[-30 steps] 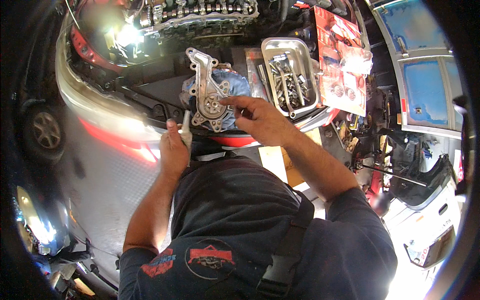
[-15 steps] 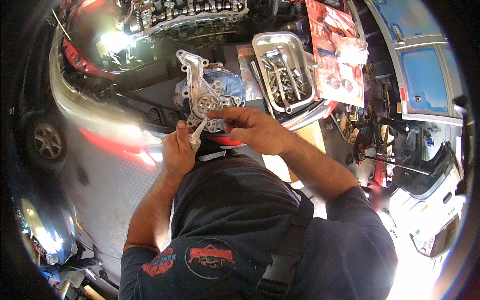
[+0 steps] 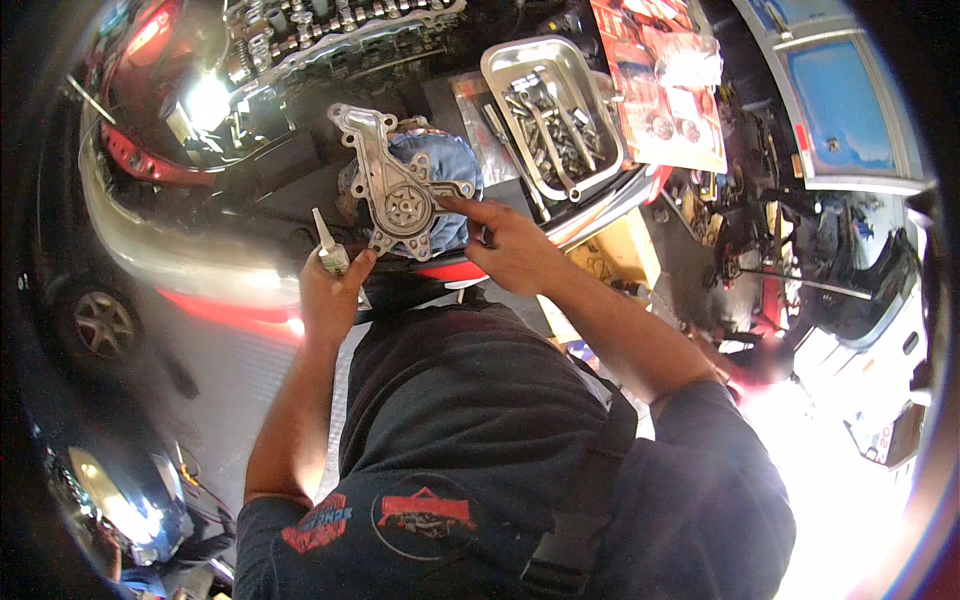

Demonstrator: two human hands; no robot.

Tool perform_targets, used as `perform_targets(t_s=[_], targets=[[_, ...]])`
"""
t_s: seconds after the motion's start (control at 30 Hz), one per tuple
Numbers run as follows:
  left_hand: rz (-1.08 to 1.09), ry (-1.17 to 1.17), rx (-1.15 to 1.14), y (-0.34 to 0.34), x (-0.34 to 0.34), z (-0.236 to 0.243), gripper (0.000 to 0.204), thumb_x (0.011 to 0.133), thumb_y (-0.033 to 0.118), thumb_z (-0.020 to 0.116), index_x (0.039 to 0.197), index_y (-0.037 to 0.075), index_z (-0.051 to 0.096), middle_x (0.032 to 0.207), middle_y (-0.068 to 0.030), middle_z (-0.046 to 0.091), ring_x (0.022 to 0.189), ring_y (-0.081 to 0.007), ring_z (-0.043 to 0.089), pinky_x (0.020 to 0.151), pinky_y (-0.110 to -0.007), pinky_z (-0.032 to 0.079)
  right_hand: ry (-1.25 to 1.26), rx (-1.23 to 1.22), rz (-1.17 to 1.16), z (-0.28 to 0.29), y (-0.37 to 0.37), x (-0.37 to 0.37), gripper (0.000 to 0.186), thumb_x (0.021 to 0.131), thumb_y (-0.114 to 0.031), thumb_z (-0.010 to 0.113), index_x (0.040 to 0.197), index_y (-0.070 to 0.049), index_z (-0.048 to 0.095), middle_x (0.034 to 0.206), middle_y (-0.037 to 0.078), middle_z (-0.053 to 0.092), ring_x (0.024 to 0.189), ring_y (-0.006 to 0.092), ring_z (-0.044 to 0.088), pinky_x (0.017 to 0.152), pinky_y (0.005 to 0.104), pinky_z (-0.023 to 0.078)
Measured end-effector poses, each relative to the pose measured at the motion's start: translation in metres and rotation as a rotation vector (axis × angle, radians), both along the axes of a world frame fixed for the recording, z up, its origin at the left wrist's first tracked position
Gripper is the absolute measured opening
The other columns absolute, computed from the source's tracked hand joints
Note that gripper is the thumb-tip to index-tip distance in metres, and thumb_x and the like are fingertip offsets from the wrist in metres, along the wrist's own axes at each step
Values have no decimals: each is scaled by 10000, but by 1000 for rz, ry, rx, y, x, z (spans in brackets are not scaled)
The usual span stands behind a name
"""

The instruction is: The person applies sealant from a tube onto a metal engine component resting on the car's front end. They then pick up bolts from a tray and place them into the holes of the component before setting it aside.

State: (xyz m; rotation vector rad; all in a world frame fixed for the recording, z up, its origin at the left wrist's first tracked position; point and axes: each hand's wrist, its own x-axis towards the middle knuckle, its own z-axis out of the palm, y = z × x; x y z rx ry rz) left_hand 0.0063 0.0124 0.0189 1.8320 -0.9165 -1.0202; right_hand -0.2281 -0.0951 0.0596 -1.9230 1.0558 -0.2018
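Left hand (image 3: 332,290) is clamping its fingers around a tube (image 3: 331,259), nozzle (image 3: 322,229) pointing up. Casting (image 3: 388,190) is lying on a blue bundle (image 3: 450,160), right hand (image 3: 515,245) resting its index at the right edge; cannot tell whether those fingers are gripping. Likely risk: off-centre pressure tipping the casting on its uneven support.
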Motion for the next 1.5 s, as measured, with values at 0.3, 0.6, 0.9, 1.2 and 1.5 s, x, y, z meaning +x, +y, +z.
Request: perform_targets(t_s=[0.3, 0.6, 0.9, 1.2, 1.5], targets=[[66, 675, 134, -12, 11, -27, 237, 861, 158, 707, 991, -15, 610, 952, -157, 707, 856, -247, 709, 708, -311, 554, 184, -271, -110, -19, 19, 18, 634, 804, -67, 593, 1406, -243, 498, 993, 172, 574, 880, 359, 633, 789, 461, 534], [52, 742, 122, -13, 13, -30, 236, 852, 145, 711, 1008, -13, 633, 941, -139, 707, 815, -242, 711, 686, -319, 564, 210, -292, -143, -16, 35, 18, 655, 791, -69, 593, 1420, -221, 489, 1029, 172, 577, 916, 364, 634, 802, 461, 542], [81, 794, 131, -9, 9, -32, 280, 856, 163, 707, 1050, -12, 606, 964, -136, 698, 841, -245, 700, 713, -330, 555, 284, -203, -201, -7, 67, 37, 688, 781, -49, 568, 1447, -188, 467, 1022, 180, 585, 930, 358, 629, 817, 439, 538], [105, 839, 112, -7, 6, -35, 273, 836, 154, 735, 1012, -18, 616, 942, -135, 707, 808, -234, 711, 664, -316, 558, 325, -267, -246, -9, 46, 39, 633, 792, -134, 638, 1405, -212, 502, 1023, 169, 596, 986, 370, 629, 843, 459, 544], [111, 824, 125, -5, 2, -36, 278, 834, 177, 737, 1016, -1, 628, 942, -122, 713, 812, -224, 711, 663, -310, 551, 359, -323, -141, -1, 65, 39, 687, 786, -99, 626, 1443, -238, 479, 965, 129, 577, 952, 318, 626, 809, 436, 546]])
